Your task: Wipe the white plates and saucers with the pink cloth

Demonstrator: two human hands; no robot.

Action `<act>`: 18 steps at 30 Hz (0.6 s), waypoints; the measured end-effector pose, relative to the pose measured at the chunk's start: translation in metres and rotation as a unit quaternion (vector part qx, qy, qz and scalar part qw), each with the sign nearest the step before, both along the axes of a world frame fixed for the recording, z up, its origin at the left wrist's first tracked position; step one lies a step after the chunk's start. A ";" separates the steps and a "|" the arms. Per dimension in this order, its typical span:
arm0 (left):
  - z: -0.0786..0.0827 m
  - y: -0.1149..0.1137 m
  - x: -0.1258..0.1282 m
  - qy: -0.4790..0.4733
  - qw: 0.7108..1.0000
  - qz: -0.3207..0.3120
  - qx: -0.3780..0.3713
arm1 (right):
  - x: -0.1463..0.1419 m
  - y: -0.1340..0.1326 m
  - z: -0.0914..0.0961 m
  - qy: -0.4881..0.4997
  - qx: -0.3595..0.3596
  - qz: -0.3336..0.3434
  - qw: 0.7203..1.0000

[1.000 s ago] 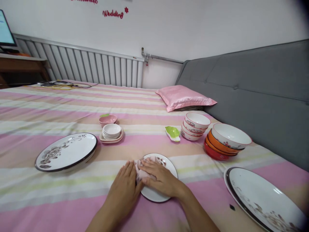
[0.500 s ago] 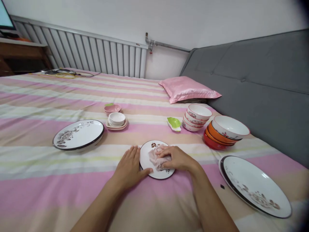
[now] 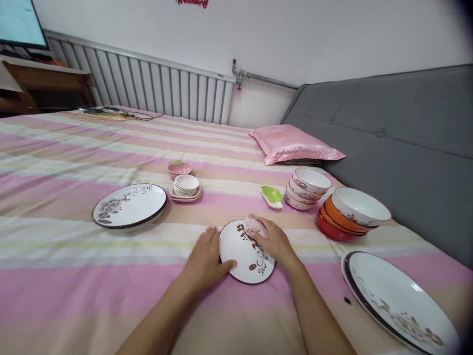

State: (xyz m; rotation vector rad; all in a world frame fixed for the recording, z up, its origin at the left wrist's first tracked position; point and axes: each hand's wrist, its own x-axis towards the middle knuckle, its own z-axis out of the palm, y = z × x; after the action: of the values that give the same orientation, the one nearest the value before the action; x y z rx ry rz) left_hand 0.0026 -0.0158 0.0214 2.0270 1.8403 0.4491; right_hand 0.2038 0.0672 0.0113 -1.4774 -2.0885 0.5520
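Small round plate: one, dark-rimmed with brown flowers, flat on the striped bedsheet (image 3: 111, 281) at near centre; we mark the plate (image 3: 247, 254).
Plate's handling: we judge it stiff, fairly light, slick-glazed and breakable; we would hold it by opposite edges of the rim.
Left hand (image 3: 208, 256): spread fairly wide at the plate's left edge, thumb over the rim.
Right hand (image 3: 274, 240): closed around one crumpled pale-pink cloth (image 3: 254, 226) at the plate's far-right edge.
Cloth's handling: soft and light, we expect; best bunched under the fingers.
Leaf-shaped dish (image 3: 272, 195): one, green, beyond the plate.
Red-rimmed bowls (image 3: 306, 187): at least three, stacked just right of that dish.
Large bowls (image 3: 345, 214): at least three, white over orange over red.
Oval plates: we count at least two at left (image 3: 135, 204), two at right (image 3: 399, 296).
Small white dishes (image 3: 186, 185): several, exact count unclear.
Pink bowls (image 3: 180, 169): at least two, far left.
Pillow (image 3: 295, 142): one, far right.
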 end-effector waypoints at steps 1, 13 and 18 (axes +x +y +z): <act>0.000 0.001 -0.001 -0.028 1.000 0.003 0.000 | 0.001 0.000 0.000 0.010 -0.006 0.001 1.000; 0.021 0.000 0.005 -0.371 0.913 -0.045 0.165 | -0.001 -0.009 0.026 0.375 0.101 -0.019 0.921; 0.024 0.001 0.001 -0.374 0.914 -0.032 0.154 | -0.008 -0.026 0.044 0.272 0.137 0.088 0.948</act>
State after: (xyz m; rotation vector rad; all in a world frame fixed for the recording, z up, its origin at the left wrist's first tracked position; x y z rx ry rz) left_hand 0.0040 -0.0151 0.0458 1.7104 1.2714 1.3475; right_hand 0.1956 0.0412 0.0553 -0.8616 -1.7719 0.6230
